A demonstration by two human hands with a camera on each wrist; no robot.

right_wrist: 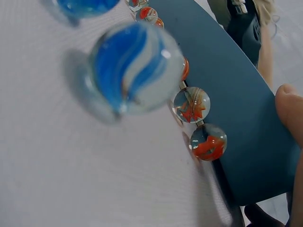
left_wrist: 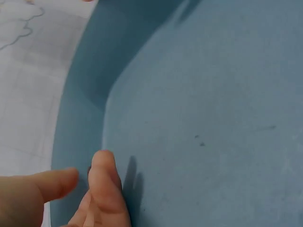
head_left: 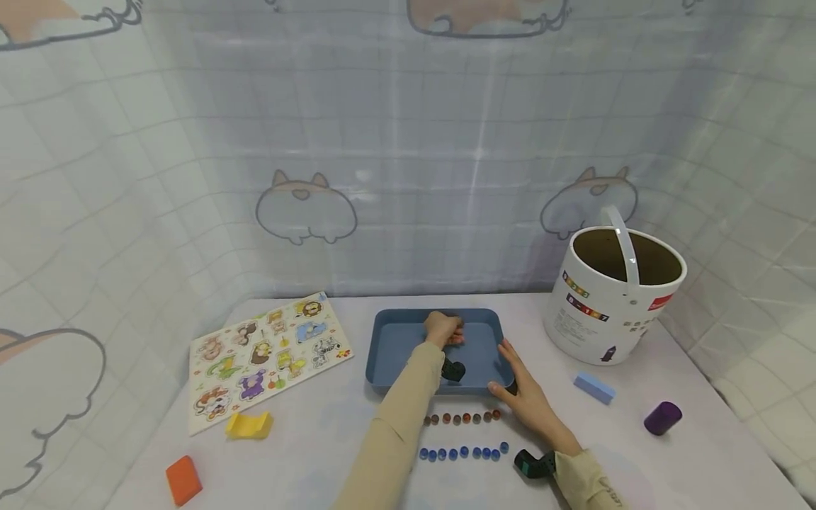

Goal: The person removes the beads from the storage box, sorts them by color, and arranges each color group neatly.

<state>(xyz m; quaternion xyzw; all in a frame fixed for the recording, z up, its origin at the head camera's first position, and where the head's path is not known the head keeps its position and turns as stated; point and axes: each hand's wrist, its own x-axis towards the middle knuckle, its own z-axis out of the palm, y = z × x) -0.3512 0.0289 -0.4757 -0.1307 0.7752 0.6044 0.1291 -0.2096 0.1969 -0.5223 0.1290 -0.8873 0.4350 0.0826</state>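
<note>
A shallow blue-grey tray (head_left: 398, 382) lies in the middle of the table. My left hand (head_left: 441, 328) is inside it toward the back, fingers bent downward. In the left wrist view, its thumb (left_wrist: 59, 183) and forefinger are close together beside the tray wall; I cannot tell whether something small is between them. At the tray's right front corner my right hand (head_left: 525, 397) touches the rim with fingers extended, its thumb (right_wrist: 289, 111) against the outer wall. Orange-swirled marbles (right_wrist: 191, 105) line up along the tray's front, with a row of blue-swirled marbles (right_wrist: 137, 68) nearer me.
An animal puzzle board (head_left: 268, 361) lies left, with yellow (head_left: 248, 426) and orange (head_left: 183, 480) blocks below it. A white handled bucket (head_left: 586, 312) stands back right. Nearer me are a light blue block (head_left: 594, 387) and a purple cylinder (head_left: 663, 418). A patterned curtain (head_left: 395, 212) hangs behind.
</note>
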